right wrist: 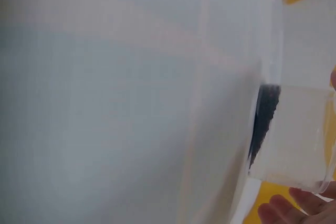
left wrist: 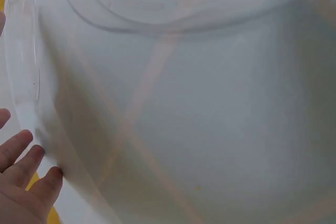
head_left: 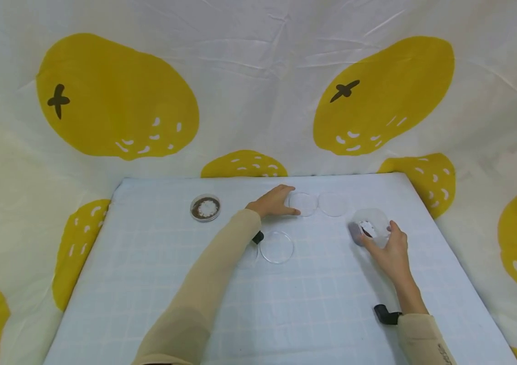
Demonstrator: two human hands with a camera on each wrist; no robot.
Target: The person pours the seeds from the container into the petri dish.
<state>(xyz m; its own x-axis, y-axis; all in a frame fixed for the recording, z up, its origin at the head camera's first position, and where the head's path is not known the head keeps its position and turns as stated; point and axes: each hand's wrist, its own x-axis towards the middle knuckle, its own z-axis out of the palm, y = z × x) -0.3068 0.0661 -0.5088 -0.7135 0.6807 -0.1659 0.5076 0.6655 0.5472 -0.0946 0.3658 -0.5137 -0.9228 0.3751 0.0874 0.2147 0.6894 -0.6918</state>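
Observation:
My left hand reaches to a clear round dish, thumb and fingers spread on either side of its left edge. In the left wrist view its fingers are loosely extended, just below a clear dish wall. On the right, my right hand holds a clear plastic cup by its side. Dark grainy material lies sloped at the bottom of this cup, and a white patch shows inside it from above.
Another clear dish sits just right of the first. Nearer lies a clear dish, and one more is partly behind my left sleeve. A dish with brown and white contents stands at the back left. Patterned cloth hangs behind the table.

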